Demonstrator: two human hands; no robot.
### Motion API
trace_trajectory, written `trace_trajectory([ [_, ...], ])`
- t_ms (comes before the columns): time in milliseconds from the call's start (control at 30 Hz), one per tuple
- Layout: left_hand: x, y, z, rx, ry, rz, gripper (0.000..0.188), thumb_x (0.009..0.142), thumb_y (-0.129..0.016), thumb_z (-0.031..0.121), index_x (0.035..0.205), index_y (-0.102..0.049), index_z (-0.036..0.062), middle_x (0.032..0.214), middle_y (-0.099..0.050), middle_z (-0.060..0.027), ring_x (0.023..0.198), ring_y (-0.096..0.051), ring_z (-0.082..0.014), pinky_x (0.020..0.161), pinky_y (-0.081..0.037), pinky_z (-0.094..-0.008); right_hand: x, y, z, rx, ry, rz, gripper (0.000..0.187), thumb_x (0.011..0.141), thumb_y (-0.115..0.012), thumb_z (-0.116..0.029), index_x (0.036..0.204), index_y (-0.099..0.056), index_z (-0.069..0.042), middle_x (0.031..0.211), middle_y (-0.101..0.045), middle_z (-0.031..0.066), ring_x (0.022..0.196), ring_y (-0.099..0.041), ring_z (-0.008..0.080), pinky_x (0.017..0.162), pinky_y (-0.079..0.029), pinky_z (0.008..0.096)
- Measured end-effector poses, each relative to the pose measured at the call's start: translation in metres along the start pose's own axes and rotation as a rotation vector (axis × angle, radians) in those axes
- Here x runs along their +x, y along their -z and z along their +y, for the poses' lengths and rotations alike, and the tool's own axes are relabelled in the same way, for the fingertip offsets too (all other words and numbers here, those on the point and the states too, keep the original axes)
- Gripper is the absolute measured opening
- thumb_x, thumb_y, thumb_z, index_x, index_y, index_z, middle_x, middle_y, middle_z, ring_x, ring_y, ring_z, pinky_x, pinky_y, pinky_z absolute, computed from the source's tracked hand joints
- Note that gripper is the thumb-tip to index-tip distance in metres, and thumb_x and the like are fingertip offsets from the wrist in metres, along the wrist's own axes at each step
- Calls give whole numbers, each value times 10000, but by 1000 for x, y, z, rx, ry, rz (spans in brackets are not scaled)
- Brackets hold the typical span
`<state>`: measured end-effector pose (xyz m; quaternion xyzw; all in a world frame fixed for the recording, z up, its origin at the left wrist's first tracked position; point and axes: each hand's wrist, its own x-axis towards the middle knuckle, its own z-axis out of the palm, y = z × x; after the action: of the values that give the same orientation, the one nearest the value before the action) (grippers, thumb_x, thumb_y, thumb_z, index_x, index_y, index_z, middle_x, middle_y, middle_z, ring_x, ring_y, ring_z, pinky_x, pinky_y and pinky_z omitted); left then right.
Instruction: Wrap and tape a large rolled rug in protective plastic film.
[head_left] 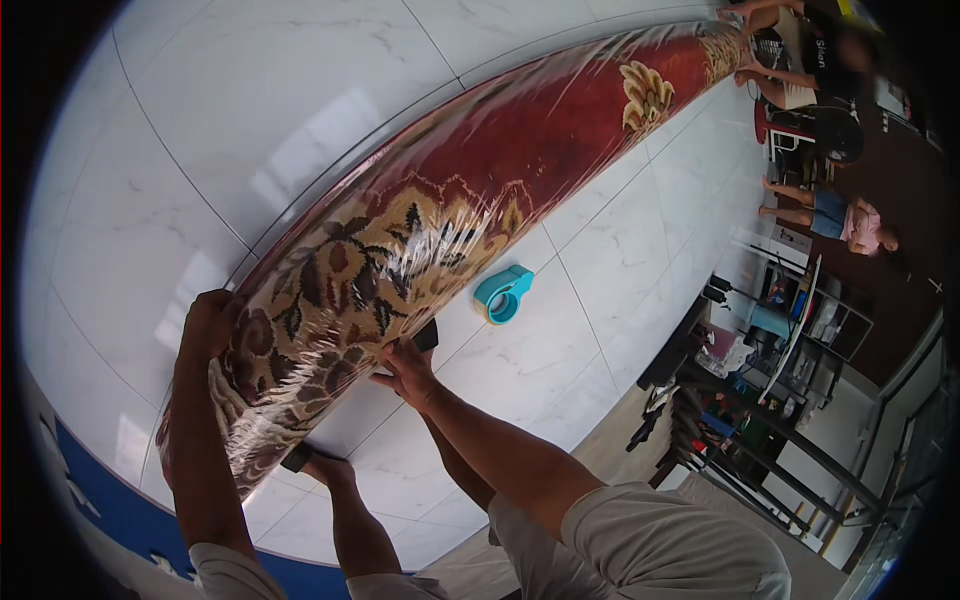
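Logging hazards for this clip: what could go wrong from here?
The turquoise, ring-shaped tape dispenser lies on the glossy white tiled floor beside the long red-and-beige patterned roll in clear film; if the roll turns that way, it could knock or trap it. The person's feet are close to the roll, so they might get pinched. The film is shiny, so the left hand or right hand may slip.

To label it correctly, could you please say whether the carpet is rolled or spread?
Rolled: the carpet forms a long tube under clear plastic.
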<state>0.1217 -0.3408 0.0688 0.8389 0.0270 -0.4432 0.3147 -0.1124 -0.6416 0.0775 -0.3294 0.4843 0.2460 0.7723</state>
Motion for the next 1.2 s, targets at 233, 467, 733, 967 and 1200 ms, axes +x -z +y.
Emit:
trace_trajectory([
  [233, -99, -72, 37, 143, 101, 209, 327, 868, -599, 385, 984, -714, 102, 856, -711, -135, 864, -682, -337, 791, -519, -430, -69, 35, 29, -133, -49, 197, 556, 928, -556, -556, 1279, -490, -129, 1195, -584, 86, 990, -631, 208, 826, -560, 363],
  [467, -128, -101, 36, 179, 8, 286, 316, 852, -591, 383, 958, -699, 105, 909, -699, -160, 884, -665, -361, 789, -522, -463, -138, -24, -2, -1496, 456, 74, 313, 873, -661, -373, 1022, -654, -98, 876, -646, 68, 816, -640, 255, 749, -526, 402],
  [733, -128, -91, 29, 126, -26, 197, 380, 845, -619, 414, 1050, -685, 101, 1020, -678, -139, 966, -651, -333, 849, -504, -443, -100, -102, -36, -2176, 852, -495, 619, 809, -694, -452, 1328, -524, -160, 1403, -394, 74, 1331, -331, 303, 1101, -231, 586],
  [967, -107, -64, -36, -444, 169, -409, 668, 796, -677, 436, 1355, -525, 105, 1264, -577, -126, 1106, -567, -253, 906, -471, -383, -84, -136, -42, -2375, 785, -305, 802, 785, -627, -643, 1417, -440, -186, 1459, -384, 88, 1377, -300, 322, 1065, -204, 668],
  [1200, -97, -60, -57, -411, 78, -567, 680, 789, -640, 396, 1389, -492, 112, 1305, -561, -134, 1169, -528, -264, 954, -446, -405, -53, -187, -30, -2509, 371, -116, 830, 818, -465, -774, 1391, -476, -173, 1416, -428, 142, 1336, -375, 331, 1060, -204, 693],
])
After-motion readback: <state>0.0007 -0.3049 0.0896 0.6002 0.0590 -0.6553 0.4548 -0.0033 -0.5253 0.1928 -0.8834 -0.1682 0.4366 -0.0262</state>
